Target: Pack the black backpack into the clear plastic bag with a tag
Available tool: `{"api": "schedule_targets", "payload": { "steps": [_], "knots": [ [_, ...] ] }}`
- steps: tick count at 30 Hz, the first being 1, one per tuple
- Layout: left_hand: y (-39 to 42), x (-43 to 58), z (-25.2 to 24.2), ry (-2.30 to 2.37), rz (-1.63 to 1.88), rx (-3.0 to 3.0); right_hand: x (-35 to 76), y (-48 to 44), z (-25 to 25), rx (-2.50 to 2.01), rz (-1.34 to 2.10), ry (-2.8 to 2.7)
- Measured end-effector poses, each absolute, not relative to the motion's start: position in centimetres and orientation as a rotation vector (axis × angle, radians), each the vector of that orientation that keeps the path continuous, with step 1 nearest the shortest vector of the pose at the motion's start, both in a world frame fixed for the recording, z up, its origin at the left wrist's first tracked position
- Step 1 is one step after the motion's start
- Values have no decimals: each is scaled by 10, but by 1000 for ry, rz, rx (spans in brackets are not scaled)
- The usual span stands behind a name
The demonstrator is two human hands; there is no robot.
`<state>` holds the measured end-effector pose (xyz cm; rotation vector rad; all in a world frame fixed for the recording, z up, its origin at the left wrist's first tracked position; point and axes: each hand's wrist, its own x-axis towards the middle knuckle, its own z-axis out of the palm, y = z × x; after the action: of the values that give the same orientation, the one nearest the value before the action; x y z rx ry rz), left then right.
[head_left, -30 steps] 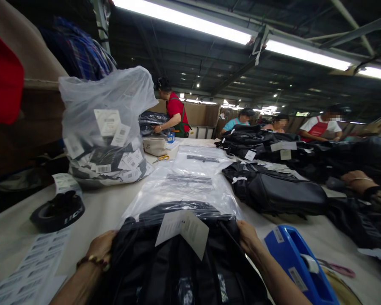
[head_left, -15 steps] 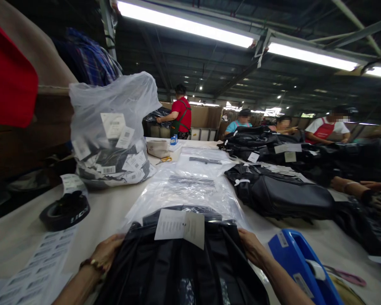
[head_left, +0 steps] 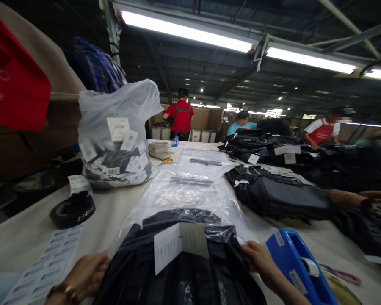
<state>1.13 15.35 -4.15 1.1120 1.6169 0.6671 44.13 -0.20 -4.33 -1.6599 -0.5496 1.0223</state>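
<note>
A black bag (head_left: 184,271) lies before me, its far end inside a clear plastic bag (head_left: 231,207). An opened paper tag (head_left: 168,248), white and grey-beige, rests on top of the black bag. On its left side my left hand (head_left: 85,273) has curled fingers closed by the plastic's edge; what they pinch is partly hidden. With thumb and fingers pressed together, my right hand (head_left: 257,256) grips the plastic at the right edge. Further up the table, more flat clear plastic bags (head_left: 190,195) lie in a row.
To the left are a tag-filled translucent sack (head_left: 114,140), black tape roll (head_left: 73,209) and label sheets (head_left: 47,262). A blue tape dispenser (head_left: 300,264) and pink-handled scissors (head_left: 344,275) sit at right. Beyond are a black backpack (head_left: 282,195), yellow scissors (head_left: 165,161) and several co-workers.
My left hand has moved down and left along the bag. My right hand has shifted slightly down and right. The paper tag has tilted, and the plastic's edge has moved.
</note>
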Motion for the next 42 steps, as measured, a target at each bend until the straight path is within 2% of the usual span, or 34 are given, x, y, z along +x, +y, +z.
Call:
{"api": "schedule_targets", "payload": {
  "steps": [3, 7, 10, 12, 15, 18, 20, 23, 29, 37, 40, 42],
  "knots": [
    [141, 5, -46, 1580, 686, 1075, 437, -9, -46, -1691, 959, -663],
    [126, 6, -36, 1861, 507, 1565, 436, -11, -48, -1855, 863, -893],
    [109, 20, -10, 1944, 667, 1926, 439, -13, -49, -1920, 803, -981],
    [98, 36, 10, 1830, 754, 2105, 441, -17, -45, -1983, 729, -1010],
    [93, 67, 29, 1626, 625, 2000, 435, -19, -29, -2053, 495, -1030],
    [102, 97, 34, 1555, 537, 1930, 412, -11, 1, -1925, 244, -1150],
    [109, 114, 32, 1530, 535, 1963, 388, 2, 20, -1783, 342, -1232],
    [114, 130, 32, 1536, 564, 2037, 351, 26, 38, -1671, 664, -1216],
    [105, 147, 49, 1363, 586, 2305, 297, 43, 48, -1236, 1317, -844],
    [95, 150, 41, 941, 356, 2656, 285, 39, 35, -979, 1479, -580],
    [94, 149, 31, 842, 207, 2865, 301, 38, 30, -1155, 1389, -772],
    [93, 149, 25, 808, 182, 3009, 321, 33, 32, -1357, 1213, -1009]
  ]
}}
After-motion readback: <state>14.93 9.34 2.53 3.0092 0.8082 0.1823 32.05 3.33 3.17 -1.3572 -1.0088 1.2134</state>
